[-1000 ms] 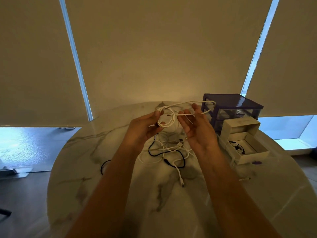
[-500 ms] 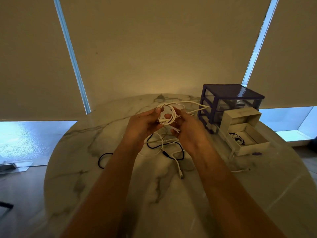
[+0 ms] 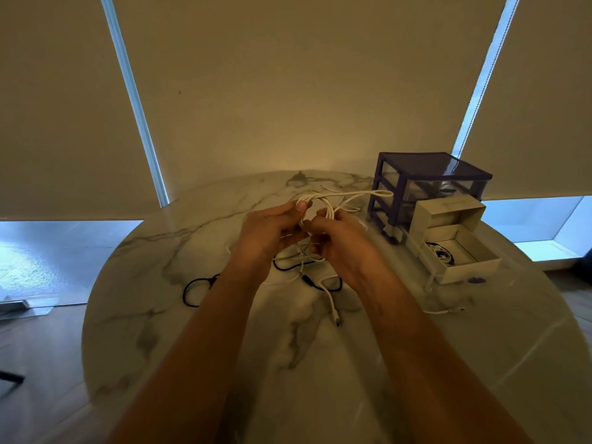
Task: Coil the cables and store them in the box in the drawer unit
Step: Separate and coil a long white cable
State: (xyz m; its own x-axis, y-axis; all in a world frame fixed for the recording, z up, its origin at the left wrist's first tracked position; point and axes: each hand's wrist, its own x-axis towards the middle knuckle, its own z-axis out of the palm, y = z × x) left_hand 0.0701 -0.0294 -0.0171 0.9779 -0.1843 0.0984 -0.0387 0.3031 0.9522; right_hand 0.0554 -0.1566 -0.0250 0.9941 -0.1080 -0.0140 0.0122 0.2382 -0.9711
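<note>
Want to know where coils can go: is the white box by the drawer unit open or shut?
Open. The white box has its tray slid out toward the camera, top uncovered, with a coiled cable already lying inside.

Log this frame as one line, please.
stage: coiling | left hand, right hand: gripping white cable | box: open | black cable: on table

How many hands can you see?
2. The left hand and the right hand are held together above the marble table, both gripping the white cable they are coiling.
</note>
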